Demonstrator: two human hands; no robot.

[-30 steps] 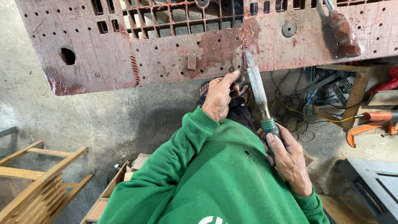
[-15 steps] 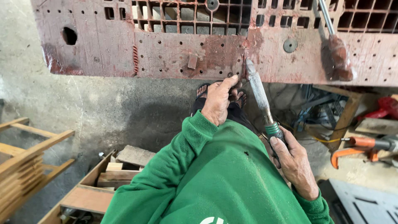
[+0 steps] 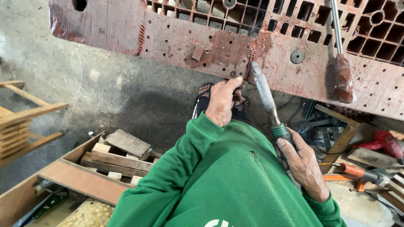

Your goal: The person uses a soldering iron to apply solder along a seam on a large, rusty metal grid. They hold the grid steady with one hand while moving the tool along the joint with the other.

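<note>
My right hand [image 3: 302, 164] grips the green-collared handle of a long grey chisel-like tool [image 3: 265, 96]; its tip rests on the lower edge of a worn red perforated plastic panel [image 3: 185, 40]. My left hand [image 3: 222, 101] reaches forward, fingertips touching the panel's edge just left of the tool tip. Green sleeves cover both arms. Below my left hand a foot in a sandal [image 3: 203, 97] shows on the concrete floor.
A hammer [image 3: 341, 71] with a metal shaft lies on the panel at right. Wood scraps in a wooden box [image 3: 90, 168] sit at lower left, a wooden frame [image 3: 23, 117] at far left. Power tools and an orange-handled tool [image 3: 357, 171] lie at right.
The view has shifted left and slightly down, so the panel sits higher right. My hands keep the same grip, with the tool tip still at the panel's edge.
</note>
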